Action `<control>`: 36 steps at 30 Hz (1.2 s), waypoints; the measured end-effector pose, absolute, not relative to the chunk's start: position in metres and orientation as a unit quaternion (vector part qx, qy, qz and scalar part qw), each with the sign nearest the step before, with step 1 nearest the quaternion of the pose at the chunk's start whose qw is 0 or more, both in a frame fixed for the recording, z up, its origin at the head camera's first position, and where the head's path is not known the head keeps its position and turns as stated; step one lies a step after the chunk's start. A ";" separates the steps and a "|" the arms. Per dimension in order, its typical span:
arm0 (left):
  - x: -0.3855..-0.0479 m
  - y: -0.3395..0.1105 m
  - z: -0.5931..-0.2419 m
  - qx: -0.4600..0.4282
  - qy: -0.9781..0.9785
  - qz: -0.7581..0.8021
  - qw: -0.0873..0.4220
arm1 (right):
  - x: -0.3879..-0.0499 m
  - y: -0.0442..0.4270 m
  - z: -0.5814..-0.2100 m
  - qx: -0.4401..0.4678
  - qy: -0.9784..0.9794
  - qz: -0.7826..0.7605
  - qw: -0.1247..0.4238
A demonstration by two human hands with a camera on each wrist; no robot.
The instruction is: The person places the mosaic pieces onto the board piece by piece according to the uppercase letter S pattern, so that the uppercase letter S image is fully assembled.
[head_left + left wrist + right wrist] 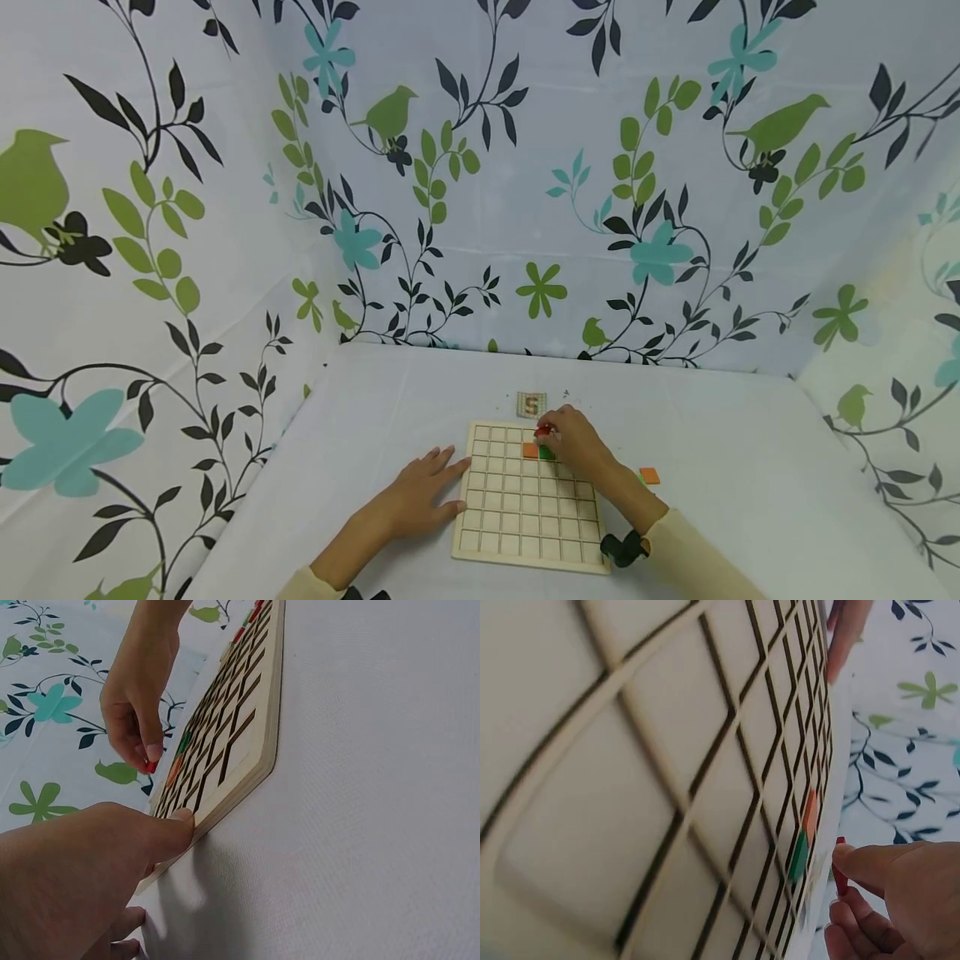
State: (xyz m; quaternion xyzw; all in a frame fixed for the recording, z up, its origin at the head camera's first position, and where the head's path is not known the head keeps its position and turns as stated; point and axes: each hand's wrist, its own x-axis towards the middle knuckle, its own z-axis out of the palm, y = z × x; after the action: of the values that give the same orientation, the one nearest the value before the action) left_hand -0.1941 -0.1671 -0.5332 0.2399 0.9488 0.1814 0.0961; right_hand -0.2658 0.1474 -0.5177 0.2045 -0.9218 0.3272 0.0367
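Observation:
A wooden grid board [510, 502] lies on the white cloth, with an orange tile [530, 451] and a green tile [547, 453] side by side in its upper cells. My right hand [577, 442] pinches a small red tile [841, 879] between thumb and fingertips, over the board's far edge near the green tile [799, 857]. On the board's left side, my left hand [422, 498] touches the edge with spread fingers; in the left wrist view the thumb of this hand [90, 862] rests on the board's rim [247, 769].
Just beyond the board lies a small patterned card [532, 405]. Another orange tile [649, 476] is on the cloth to the right, with a bit of green beside it, partly behind the right forearm. Patterned fabric [480, 208] hangs behind and at both sides.

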 end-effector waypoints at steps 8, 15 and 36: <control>-0.193 -0.167 -0.533 0.245 0.945 0.193 0.097 | -0.262 0.114 -0.526 0.267 -0.913 0.307 0.031; -0.195 -0.167 -0.532 0.248 0.947 0.186 0.085 | -0.258 0.107 -0.529 0.258 -0.927 0.271 0.025; -0.196 -0.167 -0.533 0.248 0.947 0.185 0.087 | -0.260 0.112 -0.531 0.284 -0.924 0.247 0.071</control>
State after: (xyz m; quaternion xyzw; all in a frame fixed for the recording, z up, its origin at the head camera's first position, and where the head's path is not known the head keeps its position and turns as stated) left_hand -0.1959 -0.1666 -0.5329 0.2483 0.9469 0.1851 0.0870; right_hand -0.2600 0.1120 -0.5314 0.2837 -0.9238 0.2468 0.0714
